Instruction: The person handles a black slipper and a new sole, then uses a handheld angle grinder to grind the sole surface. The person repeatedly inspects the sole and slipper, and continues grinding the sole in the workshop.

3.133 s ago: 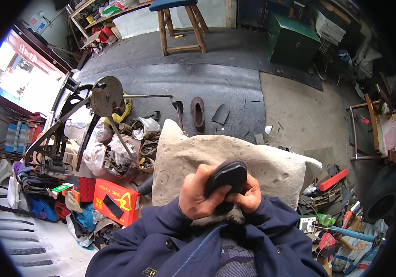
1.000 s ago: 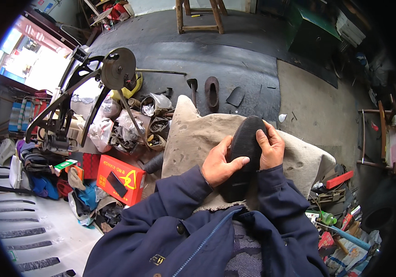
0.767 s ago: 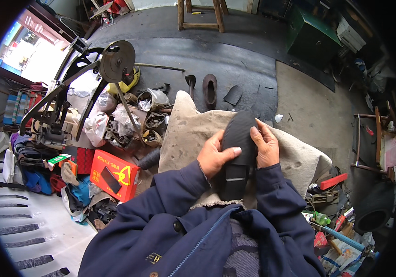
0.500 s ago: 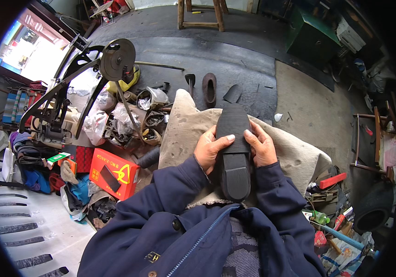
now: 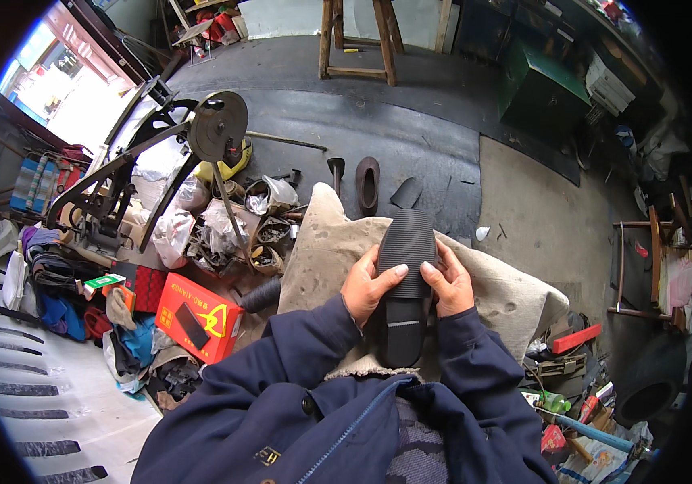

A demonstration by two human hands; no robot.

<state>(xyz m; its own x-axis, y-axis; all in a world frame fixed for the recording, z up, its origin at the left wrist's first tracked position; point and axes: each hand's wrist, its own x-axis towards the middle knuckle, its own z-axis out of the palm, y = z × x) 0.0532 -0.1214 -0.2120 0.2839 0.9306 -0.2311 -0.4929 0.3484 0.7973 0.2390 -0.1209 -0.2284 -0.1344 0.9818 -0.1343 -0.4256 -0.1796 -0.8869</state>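
Shoe (image 5: 408, 250), black and turned sole-up, was held over the beige cloth (image 5: 322, 258) across the person's lap; whether the two touched could not be told. Its ribbed toe end pointed to 12 o'clock, its heel to 6, toward the navy jacket (image 5: 273, 403). The left hand (image 5: 368, 284) was clamped on its 9 o'clock edge, the right hand (image 5: 449, 284) on its 3 o'clock edge. Both thumbs lay on the ribbed sole with their tips apart; the other fingers curled round the sides, partly hidden.

From the held shoe, a brown slip-on shoe (image 5: 368, 187) stood at 11 o'clock on the dark floor mat (image 5: 435, 133), beside a black rubber piece (image 5: 406, 192) at 12. A black metal machine with a disc wheel (image 5: 217, 127) stood at 10, a red cardboard box (image 5: 175, 310) lay near 9, and a green chest (image 5: 541, 89) stood at 1.
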